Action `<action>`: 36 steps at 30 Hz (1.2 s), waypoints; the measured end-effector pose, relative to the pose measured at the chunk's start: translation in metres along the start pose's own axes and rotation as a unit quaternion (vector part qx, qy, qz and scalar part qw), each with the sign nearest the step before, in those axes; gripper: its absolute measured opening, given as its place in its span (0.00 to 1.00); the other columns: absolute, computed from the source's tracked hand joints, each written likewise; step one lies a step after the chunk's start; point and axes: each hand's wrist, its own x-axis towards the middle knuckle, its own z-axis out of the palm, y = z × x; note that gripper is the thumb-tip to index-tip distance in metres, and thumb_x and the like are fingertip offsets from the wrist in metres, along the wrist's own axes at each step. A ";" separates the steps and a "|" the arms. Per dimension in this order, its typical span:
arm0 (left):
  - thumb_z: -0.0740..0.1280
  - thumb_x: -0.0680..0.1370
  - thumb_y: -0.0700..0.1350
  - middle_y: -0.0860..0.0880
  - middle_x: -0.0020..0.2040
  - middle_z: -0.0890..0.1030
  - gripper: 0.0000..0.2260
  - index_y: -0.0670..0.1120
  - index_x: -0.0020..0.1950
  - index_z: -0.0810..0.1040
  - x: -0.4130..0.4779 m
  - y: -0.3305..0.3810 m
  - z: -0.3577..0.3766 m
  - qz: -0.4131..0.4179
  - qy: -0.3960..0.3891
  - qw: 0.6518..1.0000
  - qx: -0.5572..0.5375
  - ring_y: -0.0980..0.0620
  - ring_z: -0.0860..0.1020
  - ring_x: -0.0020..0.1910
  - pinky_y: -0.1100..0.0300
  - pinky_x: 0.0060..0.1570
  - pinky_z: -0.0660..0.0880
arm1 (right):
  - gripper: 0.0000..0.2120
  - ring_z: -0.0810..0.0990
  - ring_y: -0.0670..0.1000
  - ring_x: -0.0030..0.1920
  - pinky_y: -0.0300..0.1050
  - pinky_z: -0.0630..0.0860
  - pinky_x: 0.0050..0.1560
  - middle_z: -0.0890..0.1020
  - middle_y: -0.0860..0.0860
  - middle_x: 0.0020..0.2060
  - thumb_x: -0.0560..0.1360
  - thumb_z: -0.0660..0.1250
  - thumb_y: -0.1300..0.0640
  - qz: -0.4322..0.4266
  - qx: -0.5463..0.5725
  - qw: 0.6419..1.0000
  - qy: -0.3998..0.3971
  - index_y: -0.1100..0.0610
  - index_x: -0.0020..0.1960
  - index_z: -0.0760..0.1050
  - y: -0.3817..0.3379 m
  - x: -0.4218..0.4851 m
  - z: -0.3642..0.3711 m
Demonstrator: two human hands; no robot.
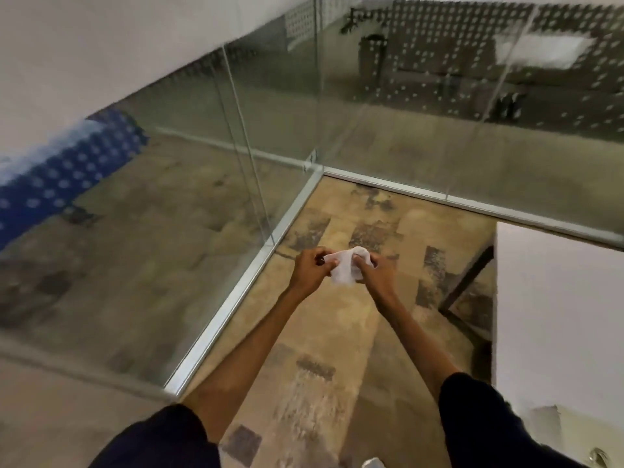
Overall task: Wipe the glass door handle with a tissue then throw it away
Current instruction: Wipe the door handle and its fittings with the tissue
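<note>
- Both hands pinch the tissue (344, 269) out in front at arm's length: left hand (312, 270) on one edge, right hand (374, 273) on the other, seemingly folding it.
- Step in hand looks like readying the tissue (no handle or bin is in view).
- Next: find the handle on the glass wall (209, 170) and wipe it.

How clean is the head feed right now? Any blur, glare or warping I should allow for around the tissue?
Head view: the tissue and both hands, left hand and right hand, are fairly sharp; the edges smear with motion blur, worst at the left; the glass panels carry reflections; wide-angle bending bows the floor rail.
</note>
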 end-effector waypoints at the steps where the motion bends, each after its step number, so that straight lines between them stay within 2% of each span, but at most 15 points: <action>1: 0.71 0.75 0.35 0.44 0.40 0.84 0.05 0.41 0.49 0.84 -0.005 -0.008 -0.023 -0.010 0.026 1.000 -0.002 0.60 0.80 0.36 0.57 0.37 0.81 | 0.06 0.84 0.52 0.38 0.52 0.83 0.37 0.85 0.54 0.37 0.76 0.68 0.53 -0.001 0.001 1.000 -0.023 0.53 0.44 0.83 -0.005 -0.001 0.025; 4: 0.71 0.74 0.34 0.47 0.40 0.83 0.07 0.41 0.50 0.84 -0.026 -0.030 -0.095 -0.036 0.097 0.995 0.003 0.64 0.78 0.34 0.65 0.35 0.78 | 0.07 0.84 0.55 0.39 0.61 0.83 0.40 0.84 0.51 0.34 0.76 0.69 0.54 -0.004 0.011 0.997 -0.074 0.47 0.39 0.80 -0.027 -0.014 0.101; 7: 0.71 0.73 0.38 0.45 0.42 0.86 0.07 0.41 0.50 0.85 -0.050 -0.053 -0.159 -0.063 0.152 0.986 -0.003 0.58 0.80 0.37 0.61 0.38 0.79 | 0.06 0.82 0.52 0.38 0.61 0.82 0.43 0.82 0.49 0.34 0.76 0.69 0.53 -0.024 0.022 0.992 -0.120 0.47 0.40 0.79 -0.048 -0.031 0.169; 10: 0.70 0.71 0.41 0.43 0.42 0.86 0.08 0.43 0.49 0.85 -0.077 -0.072 -0.222 -0.082 0.219 0.972 -0.006 0.53 0.81 0.38 0.51 0.41 0.82 | 0.06 0.82 0.53 0.43 0.59 0.83 0.45 0.82 0.53 0.40 0.75 0.69 0.52 -0.019 0.038 0.984 -0.171 0.54 0.45 0.80 -0.069 -0.051 0.235; 13: 0.70 0.74 0.35 0.42 0.43 0.85 0.08 0.42 0.50 0.84 -0.106 -0.088 -0.280 -0.101 0.273 0.957 -0.009 0.49 0.81 0.38 0.48 0.41 0.83 | 0.07 0.80 0.52 0.43 0.48 0.83 0.35 0.81 0.54 0.41 0.75 0.72 0.54 -0.004 0.077 0.972 -0.224 0.58 0.47 0.80 -0.093 -0.076 0.293; 15: 0.69 0.75 0.34 0.44 0.41 0.84 0.08 0.43 0.50 0.84 -0.127 -0.095 -0.315 -0.107 0.304 0.947 -0.005 0.52 0.82 0.37 0.50 0.41 0.83 | 0.06 0.81 0.52 0.42 0.47 0.83 0.34 0.81 0.53 0.40 0.74 0.73 0.54 -0.005 0.093 0.961 -0.259 0.56 0.44 0.80 -0.105 -0.093 0.330; 17: 0.69 0.75 0.33 0.46 0.40 0.84 0.08 0.42 0.50 0.84 -0.149 -0.096 -0.346 -0.105 0.338 0.935 -0.003 0.58 0.81 0.34 0.57 0.37 0.82 | 0.04 0.83 0.56 0.42 0.53 0.84 0.38 0.82 0.51 0.38 0.72 0.75 0.55 -0.020 0.099 0.951 -0.291 0.52 0.40 0.80 -0.117 -0.112 0.363; 19: 0.70 0.75 0.34 0.46 0.41 0.85 0.08 0.40 0.51 0.85 -0.172 -0.094 -0.373 -0.102 0.382 0.918 0.008 0.63 0.80 0.32 0.65 0.34 0.78 | 0.04 0.85 0.58 0.44 0.58 0.84 0.41 0.84 0.53 0.39 0.70 0.76 0.57 -0.027 0.107 0.940 -0.323 0.52 0.40 0.81 -0.132 -0.131 0.393; 20: 0.70 0.75 0.34 0.47 0.41 0.85 0.08 0.41 0.51 0.85 -0.182 -0.092 -0.385 -0.102 0.403 0.909 0.011 0.64 0.79 0.32 0.67 0.34 0.77 | 0.04 0.85 0.57 0.43 0.57 0.84 0.41 0.85 0.54 0.40 0.70 0.76 0.59 -0.028 0.113 0.933 -0.341 0.54 0.42 0.82 -0.140 -0.142 0.407; 24: 0.73 0.75 0.42 0.54 0.38 0.86 0.08 0.56 0.42 0.86 -0.218 -0.081 -0.431 -0.083 0.470 0.879 -0.004 0.58 0.82 0.36 0.53 0.38 0.81 | 0.06 0.82 0.53 0.40 0.43 0.82 0.34 0.84 0.59 0.42 0.71 0.75 0.65 -0.029 0.152 0.898 -0.411 0.62 0.46 0.79 -0.173 -0.181 0.457; 26: 0.74 0.74 0.43 0.57 0.36 0.86 0.10 0.60 0.39 0.84 -0.233 -0.075 -0.451 -0.081 0.510 0.856 -0.001 0.59 0.82 0.37 0.53 0.40 0.81 | 0.06 0.81 0.52 0.39 0.38 0.80 0.32 0.83 0.58 0.42 0.71 0.74 0.67 -0.035 0.152 0.886 -0.437 0.60 0.44 0.78 -0.189 -0.197 0.482; 29: 0.73 0.70 0.47 0.55 0.37 0.86 0.05 0.58 0.41 0.84 -0.254 -0.068 -0.479 -0.083 0.573 0.815 0.004 0.58 0.82 0.37 0.53 0.40 0.80 | 0.08 0.82 0.52 0.40 0.37 0.81 0.35 0.84 0.58 0.44 0.72 0.73 0.67 -0.046 0.156 0.867 -0.471 0.57 0.45 0.78 -0.213 -0.221 0.513; 31: 0.72 0.70 0.44 0.53 0.38 0.86 0.06 0.56 0.41 0.84 -0.265 -0.067 -0.498 -0.079 0.606 0.792 0.012 0.57 0.82 0.38 0.54 0.41 0.79 | 0.09 0.82 0.50 0.41 0.36 0.80 0.39 0.85 0.55 0.43 0.72 0.73 0.67 -0.054 0.167 0.854 -0.490 0.55 0.47 0.80 -0.229 -0.237 0.531; 33: 0.71 0.71 0.40 0.53 0.38 0.86 0.08 0.54 0.42 0.84 -0.275 -0.062 -0.514 -0.072 0.635 0.769 0.025 0.57 0.82 0.38 0.57 0.41 0.79 | 0.08 0.81 0.46 0.39 0.33 0.78 0.37 0.85 0.50 0.39 0.72 0.72 0.66 -0.065 0.183 0.840 -0.506 0.53 0.45 0.82 -0.248 -0.255 0.542; 36: 0.72 0.74 0.36 0.52 0.38 0.85 0.08 0.49 0.45 0.85 -0.286 -0.047 -0.538 -0.050 0.672 0.738 0.023 0.56 0.82 0.38 0.60 0.42 0.78 | 0.06 0.81 0.43 0.39 0.33 0.77 0.38 0.85 0.49 0.40 0.75 0.71 0.61 -0.067 0.233 0.792 -0.560 0.57 0.51 0.84 -0.276 -0.277 0.550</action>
